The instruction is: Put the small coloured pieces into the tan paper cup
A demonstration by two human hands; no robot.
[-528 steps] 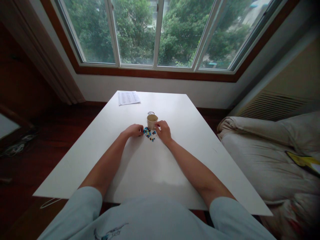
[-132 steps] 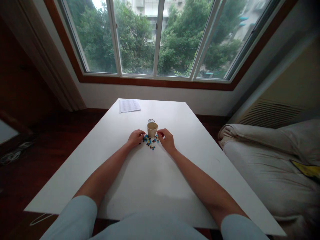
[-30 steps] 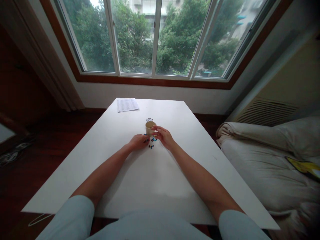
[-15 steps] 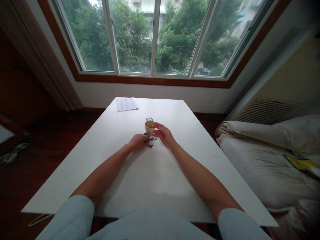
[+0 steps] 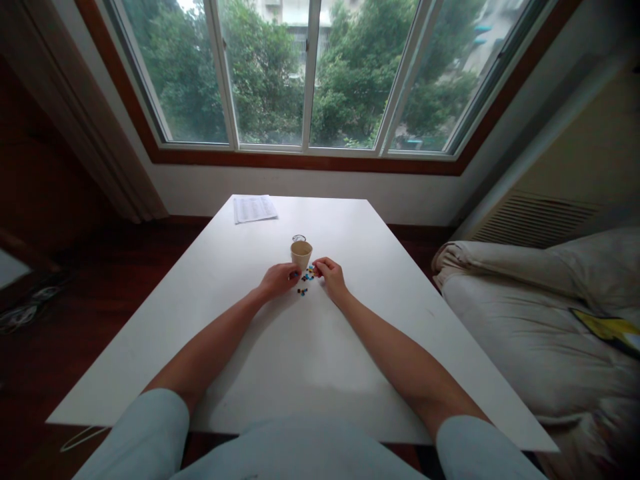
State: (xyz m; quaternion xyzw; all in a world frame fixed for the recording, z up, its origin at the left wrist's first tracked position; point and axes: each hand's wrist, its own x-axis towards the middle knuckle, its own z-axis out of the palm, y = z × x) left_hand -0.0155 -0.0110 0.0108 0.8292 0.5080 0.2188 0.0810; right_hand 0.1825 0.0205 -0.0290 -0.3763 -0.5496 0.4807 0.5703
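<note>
A tan paper cup [image 5: 301,253] stands upright on the white table [image 5: 300,347]. Just in front of it lies a small pile of tiny coloured beads [image 5: 306,277], blue, yellow and dark. My left hand [image 5: 280,278] rests on the table at the pile's left edge, fingers curled over some beads. My right hand [image 5: 329,275] sits at the pile's right edge, its fingertips pinched together on the beads; what it pinches is too small to name.
A small ring-shaped object [image 5: 299,238] lies behind the cup. A sheet of printed paper [image 5: 255,208] lies at the table's far left corner. A bed with rumpled bedding [image 5: 540,313] stands to the right. Windows [image 5: 310,73] run along the far wall.
My right hand has come down from the cup's rim to the beads on the table. My left hand has stayed at the pile's left side. The pile looks smaller than several seconds ago.
</note>
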